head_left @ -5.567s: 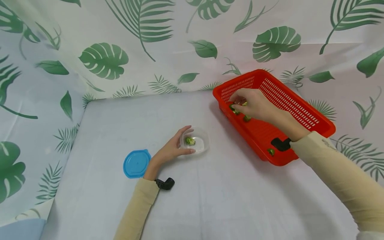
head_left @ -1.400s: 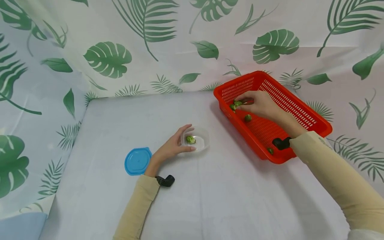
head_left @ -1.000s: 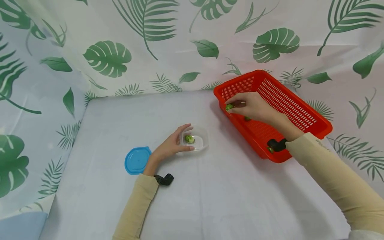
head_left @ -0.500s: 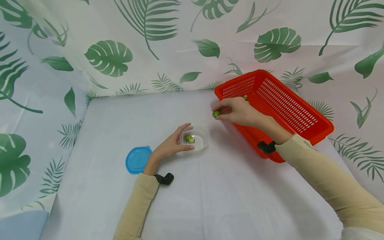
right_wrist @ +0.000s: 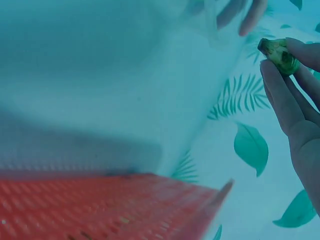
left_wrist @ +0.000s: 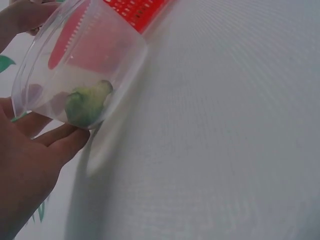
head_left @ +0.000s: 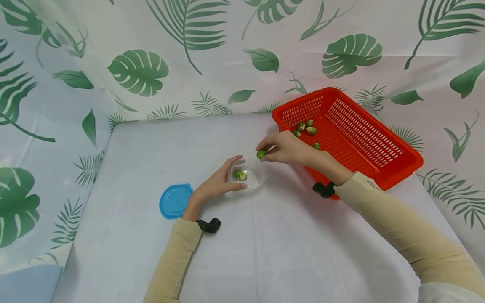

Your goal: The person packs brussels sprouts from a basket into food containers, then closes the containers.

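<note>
My left hand (head_left: 217,184) holds a small clear plastic container (head_left: 257,179) between thumb and fingers on the table. One Brussels sprout (head_left: 240,175) lies inside it, seen through the wall in the left wrist view (left_wrist: 86,106). My right hand (head_left: 289,148) pinches a second Brussels sprout (head_left: 261,154) with thumb and fingertips, just above the container's far right rim. The right wrist view shows this pinched sprout (right_wrist: 280,55) with its cut stem pointing away from the palm.
To the right, a red plastic basket (head_left: 363,139) stands at an angle, partly behind my right forearm. Several more sprouts (head_left: 310,130) lie in its far left end. A blue lid (head_left: 175,202) rests on the table left of my left wrist. A leaf-printed cloth backs the table.
My right hand has lifted a sprout out of the basket and carried it left and nearer, to the container's rim. My left hand has stayed in place around the container.
</note>
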`<state>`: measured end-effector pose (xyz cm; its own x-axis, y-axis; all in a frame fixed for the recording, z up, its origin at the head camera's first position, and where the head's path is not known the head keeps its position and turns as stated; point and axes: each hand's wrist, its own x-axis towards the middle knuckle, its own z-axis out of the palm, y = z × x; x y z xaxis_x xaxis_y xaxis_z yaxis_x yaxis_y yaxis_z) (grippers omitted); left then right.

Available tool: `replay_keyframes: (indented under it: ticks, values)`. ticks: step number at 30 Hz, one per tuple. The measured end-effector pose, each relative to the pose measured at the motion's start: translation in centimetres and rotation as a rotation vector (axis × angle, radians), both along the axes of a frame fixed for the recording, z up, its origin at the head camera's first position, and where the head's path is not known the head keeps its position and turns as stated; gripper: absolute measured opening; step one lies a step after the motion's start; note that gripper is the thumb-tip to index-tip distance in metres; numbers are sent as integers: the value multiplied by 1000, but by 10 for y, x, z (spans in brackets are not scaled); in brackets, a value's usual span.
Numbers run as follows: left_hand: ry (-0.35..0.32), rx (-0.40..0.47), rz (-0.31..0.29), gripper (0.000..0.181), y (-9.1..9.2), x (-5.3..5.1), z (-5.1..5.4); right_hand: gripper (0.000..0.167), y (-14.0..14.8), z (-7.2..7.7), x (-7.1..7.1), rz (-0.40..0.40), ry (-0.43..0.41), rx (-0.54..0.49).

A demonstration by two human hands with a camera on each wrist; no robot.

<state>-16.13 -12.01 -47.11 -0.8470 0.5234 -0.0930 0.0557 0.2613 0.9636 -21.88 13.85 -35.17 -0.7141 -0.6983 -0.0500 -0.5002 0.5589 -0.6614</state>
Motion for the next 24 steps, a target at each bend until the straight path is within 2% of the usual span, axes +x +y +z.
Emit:
replay_keyframes:
  ticks: [9,19,24]
  values:
    - [20,-15,0,92,0,1,-1,27,-16,-17,4,33,-8,19]
    - [2,-17,10,94,0,-1,-2,30,-27,-35,11,31,88,56]
    - [-1,-15,9,95,-2,0,-1,25,-33,-44,19,36,162,41]
